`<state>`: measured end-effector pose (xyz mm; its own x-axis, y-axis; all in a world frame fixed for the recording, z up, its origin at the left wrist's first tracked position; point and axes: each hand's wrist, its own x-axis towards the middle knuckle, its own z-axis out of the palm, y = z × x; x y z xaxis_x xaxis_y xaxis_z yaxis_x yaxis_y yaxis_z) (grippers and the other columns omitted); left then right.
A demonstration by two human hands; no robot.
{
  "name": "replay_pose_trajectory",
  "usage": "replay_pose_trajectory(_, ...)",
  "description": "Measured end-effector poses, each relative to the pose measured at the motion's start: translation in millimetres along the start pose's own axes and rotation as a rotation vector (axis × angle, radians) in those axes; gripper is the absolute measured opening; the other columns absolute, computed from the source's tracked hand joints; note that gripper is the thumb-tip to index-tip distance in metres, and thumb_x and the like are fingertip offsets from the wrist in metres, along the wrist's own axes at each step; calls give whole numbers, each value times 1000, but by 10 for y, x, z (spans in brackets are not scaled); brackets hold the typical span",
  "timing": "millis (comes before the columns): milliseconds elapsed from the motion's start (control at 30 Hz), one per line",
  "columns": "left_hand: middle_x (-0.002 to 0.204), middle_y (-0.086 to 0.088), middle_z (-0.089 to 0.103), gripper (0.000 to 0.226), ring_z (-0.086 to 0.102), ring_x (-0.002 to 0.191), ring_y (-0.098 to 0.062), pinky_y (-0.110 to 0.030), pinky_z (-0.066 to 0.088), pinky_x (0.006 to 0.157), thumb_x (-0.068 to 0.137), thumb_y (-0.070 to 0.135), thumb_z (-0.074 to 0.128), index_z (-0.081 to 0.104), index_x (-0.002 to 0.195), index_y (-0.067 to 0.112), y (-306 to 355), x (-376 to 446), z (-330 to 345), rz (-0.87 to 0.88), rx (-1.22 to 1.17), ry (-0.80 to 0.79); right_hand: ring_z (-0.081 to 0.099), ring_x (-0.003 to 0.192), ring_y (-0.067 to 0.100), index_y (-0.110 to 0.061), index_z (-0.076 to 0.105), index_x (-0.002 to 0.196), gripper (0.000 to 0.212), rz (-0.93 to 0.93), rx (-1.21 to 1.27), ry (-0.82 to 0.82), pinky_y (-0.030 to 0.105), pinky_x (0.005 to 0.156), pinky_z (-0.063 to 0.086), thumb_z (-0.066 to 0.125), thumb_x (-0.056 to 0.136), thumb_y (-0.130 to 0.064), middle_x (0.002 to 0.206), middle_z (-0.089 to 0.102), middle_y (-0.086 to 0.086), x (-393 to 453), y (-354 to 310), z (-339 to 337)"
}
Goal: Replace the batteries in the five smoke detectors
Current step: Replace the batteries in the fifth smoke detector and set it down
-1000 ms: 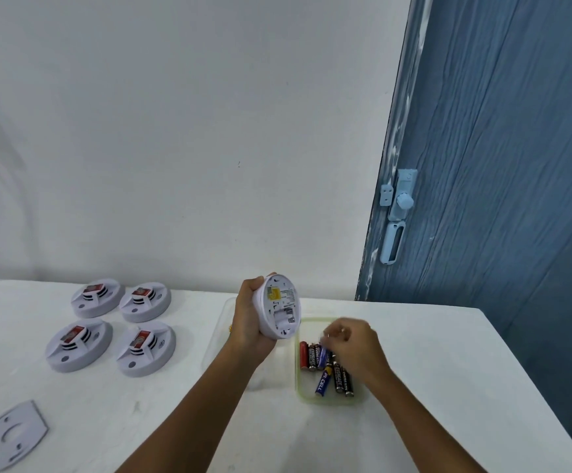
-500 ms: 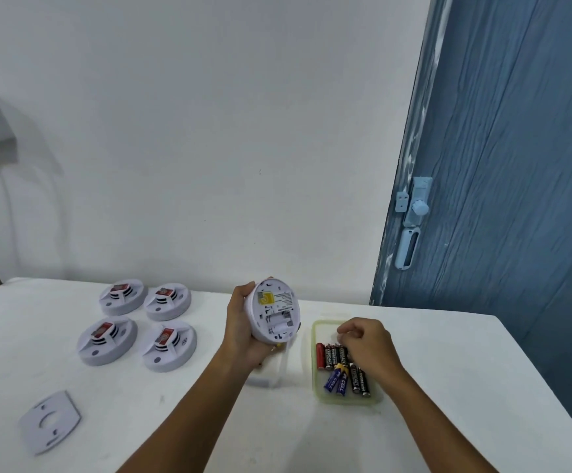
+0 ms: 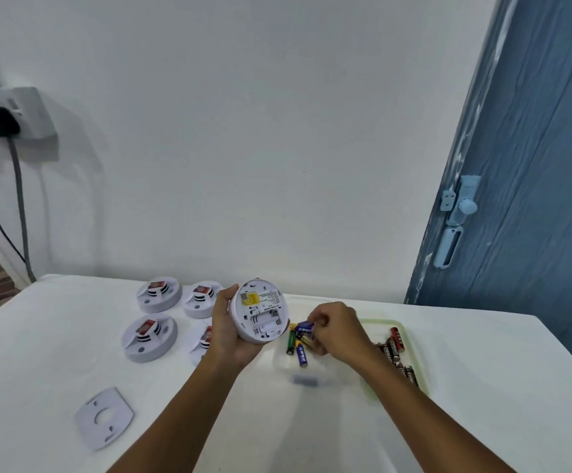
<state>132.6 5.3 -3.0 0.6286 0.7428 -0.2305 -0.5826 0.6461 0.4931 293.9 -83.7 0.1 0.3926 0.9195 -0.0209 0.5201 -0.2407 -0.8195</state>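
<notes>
My left hand (image 3: 226, 331) grips a white round smoke detector (image 3: 260, 310) above the table, its back towards me and its battery bay open. Just right of it, my right hand (image 3: 337, 331) pinches a blue battery (image 3: 305, 325) close to the detector's edge. Under that hand are a green battery (image 3: 291, 343) and another blue battery (image 3: 301, 355); whether they are held or lie in a clear box is unclear. A green-rimmed tray (image 3: 416, 356) to the right holds several red and black batteries (image 3: 393, 346).
Several more detectors sit on the white table at the left: two at the back (image 3: 158, 294) (image 3: 202, 299), one in front (image 3: 149, 337), and one half hidden by my left wrist (image 3: 202, 341). A grey mounting plate (image 3: 104, 417) lies near the front. A blue door (image 3: 533, 199) stands at the right.
My right hand has left the green-rimmed tray and moved left to the detector with a blue battery pinched in its fingers. The view has swung left; the left hand keeps holding the detector.
</notes>
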Motion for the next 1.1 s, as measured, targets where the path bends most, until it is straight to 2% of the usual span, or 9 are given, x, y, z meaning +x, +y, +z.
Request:
replay_pose_trajectory(100, 106, -15, 63, 41, 54, 103, -34, -51, 39, 96, 71, 42, 57, 68, 99, 15, 54, 8, -28, -11, 5, 7, 64, 69, 32, -5, 64, 91, 20, 50, -284, -115, 35, 58, 54, 47, 83, 5, 86, 58, 13, 101, -94, 227)
replay_pose_trajectory(200, 101, -16, 65, 38, 57, 98, -34, -50, 40, 94, 72, 41, 56, 72, 92, 12, 65, -5, -18, -23, 0, 2, 62, 89, 33, -10, 50, 82, 10, 60, -566, -196, 29, 64, 40, 54, 82, -1, 89, 53, 11, 95, -160, 379)
replay_pose_trajectory(333, 100, -17, 66, 40, 58, 97, -34, -50, 40, 94, 73, 41, 56, 71, 93, 10, 95, -34, -27, -52, -10, -10, 59, 102, 31, -14, 46, 94, 14, 61, -676, -180, 28, 69, 36, 54, 85, -7, 112, 59, 13, 76, -131, 490)
replay_pose_trajectory(433, 100, -17, 67, 39, 58, 97, -34, -51, 40, 96, 73, 41, 56, 76, 85, 9, 144, -36, -45, -59, -16, -18, 61, 88, 27, -17, 56, 109, 28, 133, -403, -81, 26, 65, 40, 56, 82, -8, 107, 61, 9, 117, -69, 430)
replay_pose_trajectory(567, 110, -18, 64, 40, 56, 105, -35, -54, 32, 108, 73, 41, 57, 72, 96, 11, 216, -9, -83, -33, -52, -24, 51, 47, 17, -12, 65, 116, 44, 247, 664, -132, 24, 45, 42, 62, 79, 11, 70, 63, 13, 89, -119, 163)
replay_pose_trajectory(700, 110, -18, 66, 44, 56, 107, -36, -55, 37, 102, 72, 43, 58, 67, 104, 13, 255, -9, -75, 8, -88, -16, 56, 51, 17, -14, 65, 118, 48, 274, 1185, -268, 25, 47, 50, 63, 76, 9, 86, 63, 19, 3, -157, 52)
replay_pose_trajectory(867, 108, -19, 67, 42, 57, 106, -36, -53, 41, 96, 84, 44, 50, 66, 106, 12, 243, -32, -13, 9, -75, -23, 59, 56, 20, -15, 66, 113, 44, 217, 1254, -291, 27, 51, 53, 62, 74, 7, 85, 66, 20, -95, -264, 65)
replay_pose_trajectory(1000, 111, -19, 65, 46, 57, 106, -35, -51, 38, 100, 76, 43, 54, 65, 110, 14, 214, -36, 40, 34, -39, -38, 57, 56, 20, -8, 60, 102, 26, 116, 939, -89, 27, 51, 47, 66, 81, 6, 72, 67, 13, -187, -468, 154)
replay_pose_trajectory(1100, 107, -19, 67, 49, 58, 99, -34, -45, 42, 92, 74, 42, 54, 63, 114, 17, 177, -59, 108, 41, -32, -41, 56, 55, 16, -8, 57, 97, 23, 9, 676, 94, 25, 50, 42, 72, 80, -2, 66, 68, 11, -232, -606, 261)
